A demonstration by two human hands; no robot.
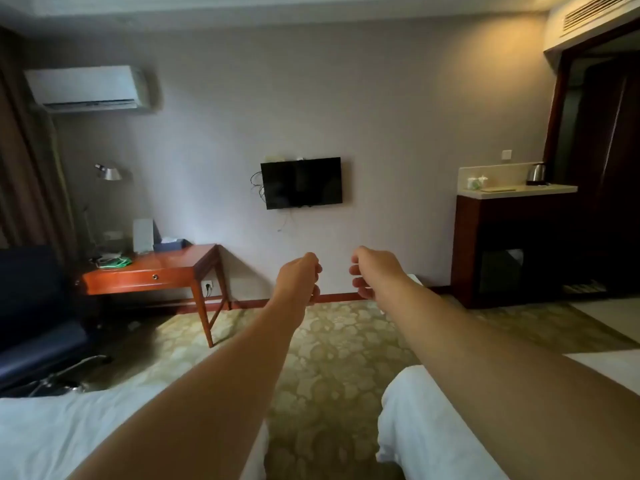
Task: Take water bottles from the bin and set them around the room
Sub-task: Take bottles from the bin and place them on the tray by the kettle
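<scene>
The small items beside the kettle (536,172) on the far tabletop (540,189) are too small to tell. Both beds (52,431) run off the bottom edge. The dark chair (31,327) is cut off at the left edge.

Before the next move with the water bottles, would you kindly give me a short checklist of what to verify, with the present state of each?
1. Left hand free of any load: ok, fingers curled, nothing held.
2. Right hand free of any load: ok, fingers curled loosely, nothing held.
3. Bin and bottles located: not ok, neither shows in this view.
4. Floor path between the two beds: ok, the carpet ahead is bare.
5. Space on the desk for a bottle: ok, its right part is bare; clutter sits at the left.
6. Space on the counter by the kettle: cannot tell, too small to judge.
</scene>
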